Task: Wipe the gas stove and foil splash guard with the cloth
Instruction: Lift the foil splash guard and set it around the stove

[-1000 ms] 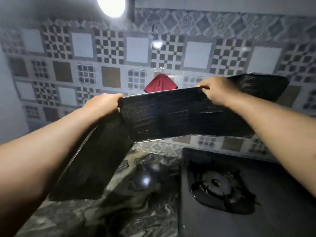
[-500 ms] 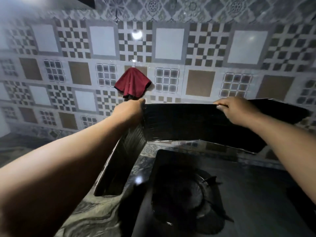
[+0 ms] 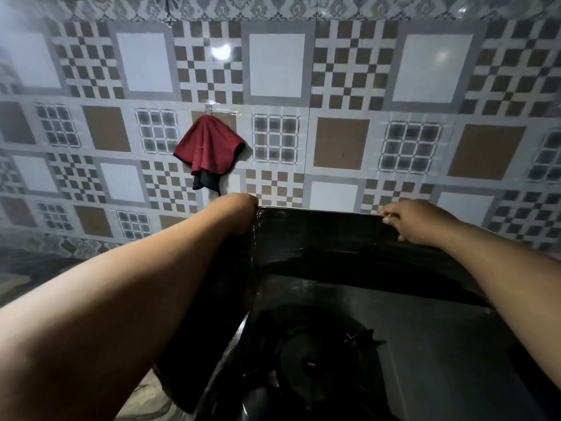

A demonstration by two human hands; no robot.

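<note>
Along the top edge of the dark splash guard [image 3: 318,235], both hands hold on: the left hand [image 3: 239,212] is clenched over the corner fold, and the right hand [image 3: 416,218] grasps the edge farther along, fingers curled over it. Below and between the two grips lies the black stove [image 3: 425,344] with its burner [image 3: 309,364]. Above the left hand, apart from it, a red cloth [image 3: 209,147] hangs on the tiled wall [image 3: 343,86].
</note>
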